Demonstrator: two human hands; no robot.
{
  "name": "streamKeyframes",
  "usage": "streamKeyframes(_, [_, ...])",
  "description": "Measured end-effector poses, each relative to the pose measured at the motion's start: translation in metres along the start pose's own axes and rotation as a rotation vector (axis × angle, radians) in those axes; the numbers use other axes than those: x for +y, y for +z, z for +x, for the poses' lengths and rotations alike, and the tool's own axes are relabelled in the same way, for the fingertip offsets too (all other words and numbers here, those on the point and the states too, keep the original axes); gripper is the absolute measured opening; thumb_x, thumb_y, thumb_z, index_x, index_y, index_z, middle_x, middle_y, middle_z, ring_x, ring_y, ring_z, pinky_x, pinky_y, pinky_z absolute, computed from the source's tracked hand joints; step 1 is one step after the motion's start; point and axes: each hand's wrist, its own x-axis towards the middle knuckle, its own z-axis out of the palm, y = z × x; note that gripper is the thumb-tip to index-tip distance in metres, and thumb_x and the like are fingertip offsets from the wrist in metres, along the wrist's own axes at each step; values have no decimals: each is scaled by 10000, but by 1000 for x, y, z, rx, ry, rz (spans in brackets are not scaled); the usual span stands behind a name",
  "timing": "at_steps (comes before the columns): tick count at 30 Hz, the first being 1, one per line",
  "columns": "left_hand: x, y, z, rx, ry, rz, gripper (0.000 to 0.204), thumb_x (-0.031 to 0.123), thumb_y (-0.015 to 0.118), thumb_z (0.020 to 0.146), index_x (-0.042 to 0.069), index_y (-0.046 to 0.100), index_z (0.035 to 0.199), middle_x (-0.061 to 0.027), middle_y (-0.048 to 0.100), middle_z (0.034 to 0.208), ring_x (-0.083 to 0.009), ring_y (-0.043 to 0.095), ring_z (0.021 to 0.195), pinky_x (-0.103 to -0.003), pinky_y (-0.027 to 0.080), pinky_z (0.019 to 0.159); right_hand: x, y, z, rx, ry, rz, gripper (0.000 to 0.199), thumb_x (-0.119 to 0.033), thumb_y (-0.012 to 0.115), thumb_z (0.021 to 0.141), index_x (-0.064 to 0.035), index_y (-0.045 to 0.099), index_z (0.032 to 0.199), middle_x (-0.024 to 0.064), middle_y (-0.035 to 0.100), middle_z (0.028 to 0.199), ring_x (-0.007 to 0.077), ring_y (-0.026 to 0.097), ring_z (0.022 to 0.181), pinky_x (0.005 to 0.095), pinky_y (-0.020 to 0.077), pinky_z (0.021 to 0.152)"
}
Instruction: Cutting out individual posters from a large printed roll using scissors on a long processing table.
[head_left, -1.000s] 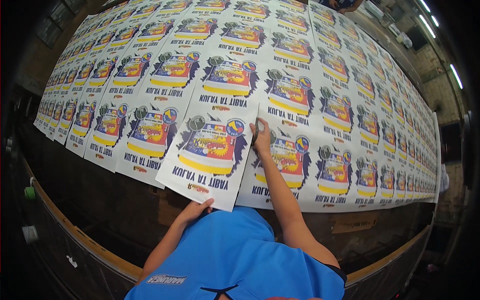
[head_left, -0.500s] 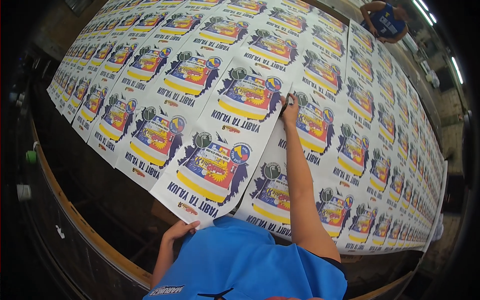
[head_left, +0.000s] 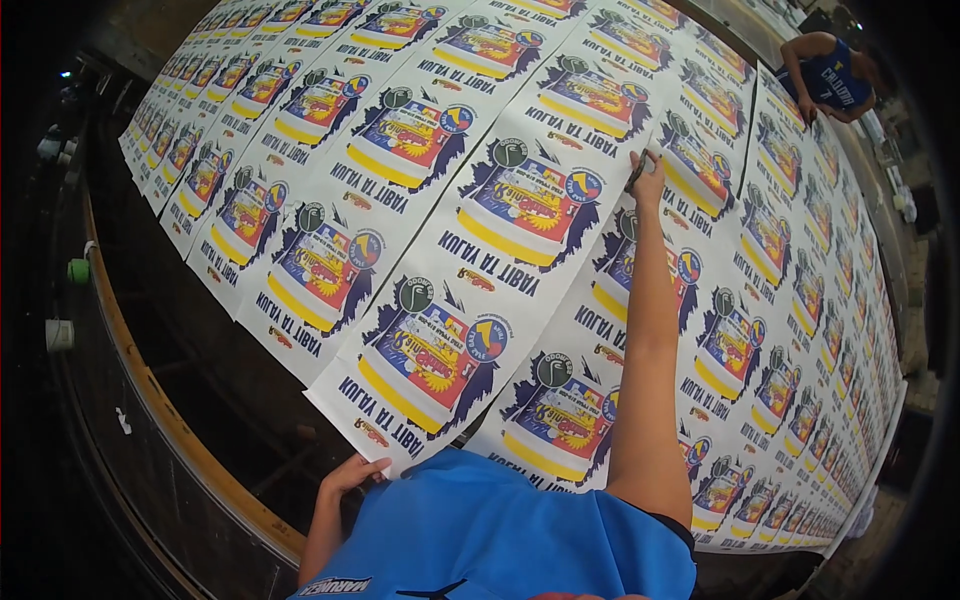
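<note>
L hand (head_left: 352,473) pinches near left corner of printed sheet (head_left: 470,270), fingers closed on its edge. Sheet runs from near left to far right over rows of matching prints on long table (head_left: 190,440). R hand (head_left: 648,172) grips its far right edge. Another person (head_left: 830,80) bends over far right.

Rows of white printed sheets cover the long tabletop (head_left: 150,400). The left hand (head_left: 352,472) pinches the near corner of the printed sheet (head_left: 480,270) lying atop the rows. The right hand (head_left: 648,178), arm outstretched, presses its far edge. Another person (head_left: 830,80) leans over the far end.
</note>
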Motion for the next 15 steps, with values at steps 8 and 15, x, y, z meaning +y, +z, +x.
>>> streamKeyframes(8, [-21,1,11,28,38,116,315,305,685,934,39,636,1095,-17,631,859,-95,556,706,-242,468,651,-38,-7,6,-21,16,252,556,-277,780,855,-60,506,1287,25,565,588,111,521,422,243,377,387])
streamKeyframes(15, [-43,3,27,147,167,206,323,325,680,938,39,642,1083,-3,625,855,-84,544,705,-253,464,650,-100,-28,-86,-119,-66,219,482,-218,739,885,-38,523,1276,26,532,552,113,484,390,264,370,364])
